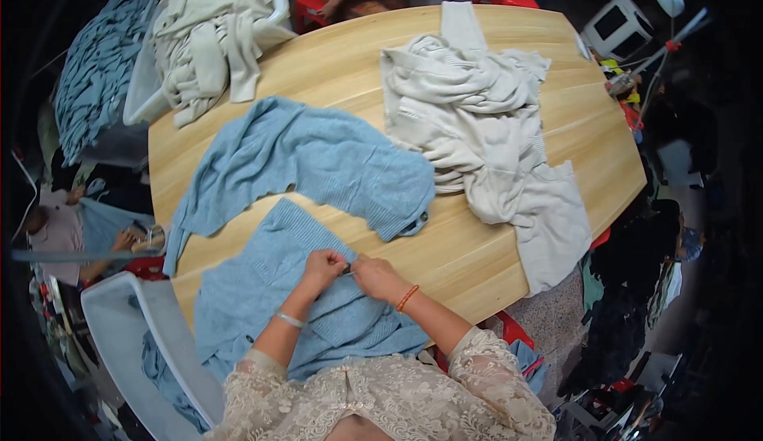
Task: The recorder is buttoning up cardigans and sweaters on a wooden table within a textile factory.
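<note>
A light-blue knitted cardigan (270,242) lies bunched on the near side of the table, partly against my front. My left hand (323,268) is closed in a pinch at its ribbed edge. Facing it, my right hand (377,276) grips the same edge, fingers pressed together. Between my fingertips shows a small dark spot, perhaps a button; it is too small to tell. Just beyond my hands a second light-blue knit garment (318,151) is spread in a curve, with dark buttons at its right end.
Cream knit garments (469,107) are heaped on the right of the wooden table (334,52). A white bin (139,95) holds more cream knits at far left, beside a blue-grey pile (103,67). Another bin (119,314) stands near left. Other people (67,226) sit around; a lamp (671,0) stands far right.
</note>
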The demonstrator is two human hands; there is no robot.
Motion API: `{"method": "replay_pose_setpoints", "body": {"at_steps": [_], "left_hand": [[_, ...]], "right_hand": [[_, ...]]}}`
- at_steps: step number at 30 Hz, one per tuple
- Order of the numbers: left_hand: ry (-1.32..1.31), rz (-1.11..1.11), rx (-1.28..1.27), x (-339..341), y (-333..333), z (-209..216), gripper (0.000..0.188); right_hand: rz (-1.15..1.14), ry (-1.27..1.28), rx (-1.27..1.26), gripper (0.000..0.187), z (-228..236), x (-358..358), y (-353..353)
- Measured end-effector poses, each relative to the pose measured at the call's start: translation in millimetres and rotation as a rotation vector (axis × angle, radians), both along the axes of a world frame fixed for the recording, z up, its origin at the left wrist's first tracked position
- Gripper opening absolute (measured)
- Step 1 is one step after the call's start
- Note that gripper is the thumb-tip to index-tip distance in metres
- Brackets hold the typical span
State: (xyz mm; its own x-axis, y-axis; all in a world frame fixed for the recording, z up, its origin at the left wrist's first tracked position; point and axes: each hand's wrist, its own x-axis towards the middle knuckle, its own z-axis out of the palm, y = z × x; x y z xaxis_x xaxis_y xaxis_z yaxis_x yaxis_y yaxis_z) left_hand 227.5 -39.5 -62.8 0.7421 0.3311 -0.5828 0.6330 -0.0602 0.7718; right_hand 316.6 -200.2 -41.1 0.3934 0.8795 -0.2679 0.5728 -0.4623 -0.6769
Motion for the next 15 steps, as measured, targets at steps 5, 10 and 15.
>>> {"method": "replay_pose_setpoints", "body": {"at_steps": [5, 10, 15], "left_hand": [[-0.056, 0.068, -0.102, -3.7, -2.5, 2.2, 0.003], [-0.072, 0.123, -0.070, -4.2, -4.5, 2.5, 0.004], [-0.059, 0.199, -0.118, -2.7, -8.1, 0.3, 0.003]], "right_hand": [[-0.063, 0.107, 0.080, 0.012, 1.8, -2.0, 1.8], [-0.074, 0.078, 0.124, 0.013, 5.7, -3.6, -1.2], [-0.110, 0.007, 0.127, 0.010, 2.9, -5.0, -0.8]]}}
